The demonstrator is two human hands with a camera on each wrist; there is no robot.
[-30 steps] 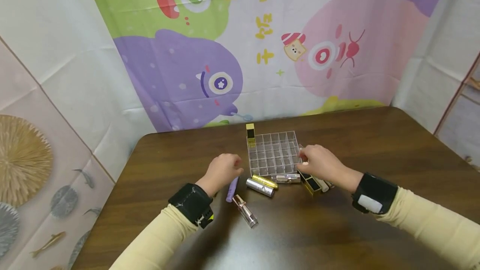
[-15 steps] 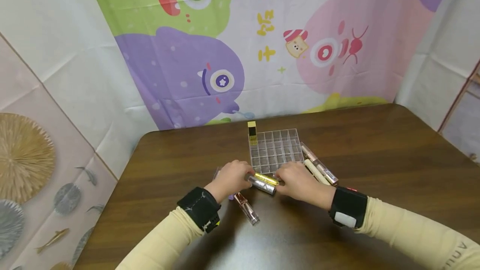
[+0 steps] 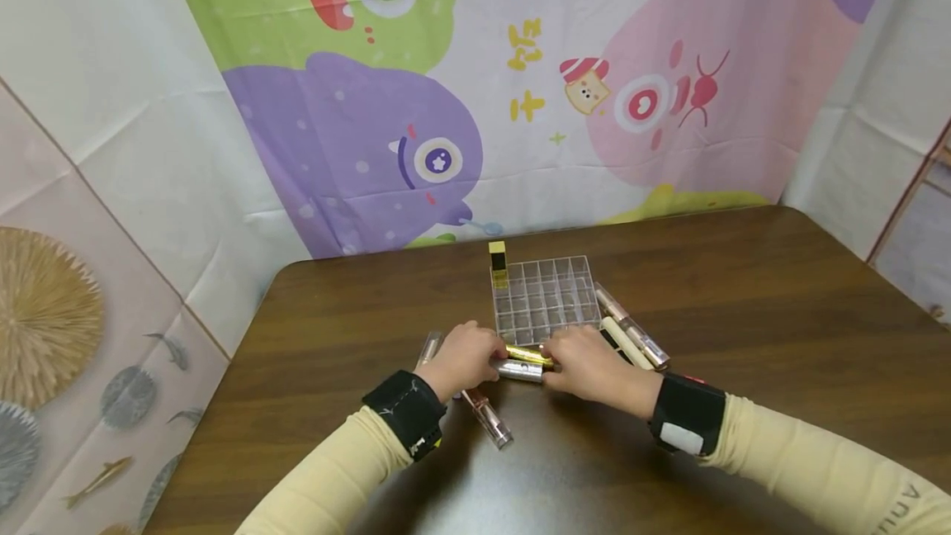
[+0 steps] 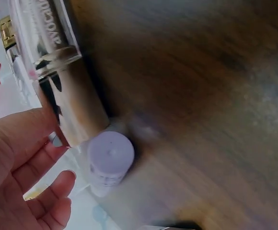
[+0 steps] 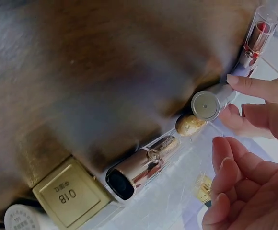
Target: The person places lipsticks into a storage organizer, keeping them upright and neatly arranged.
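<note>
My left hand [image 3: 464, 360] pinches a silver lipstick tube [image 3: 520, 370] between thumb and finger; the right wrist view shows the grip at the end of the silver tube [image 5: 207, 104]. My right hand [image 3: 583, 362] is close to the tube's other end, its fingers loosely bent with a gap between thumb and fingers. Beside the silver tube lies a gold lipstick tube [image 3: 526, 355], close to my right fingertips. Under and beside my left hand are a rose-gold and clear lipstick [image 3: 490, 419] and a lilac tube [image 4: 111, 153].
A clear divided organizer [image 3: 546, 300] stands behind the hands, with a black and gold lipstick [image 3: 497, 262] upright in its back left corner. Right of it lie a rose-gold tube [image 3: 631, 324] and a cream tube [image 3: 626, 343]. A square gold-ended lipstick [image 5: 72, 194] lies near my right hand.
My right hand has moved left and forward off the right-hand tubes to the middle. My left hand has moved right onto the silver tube, which has turned slightly.
</note>
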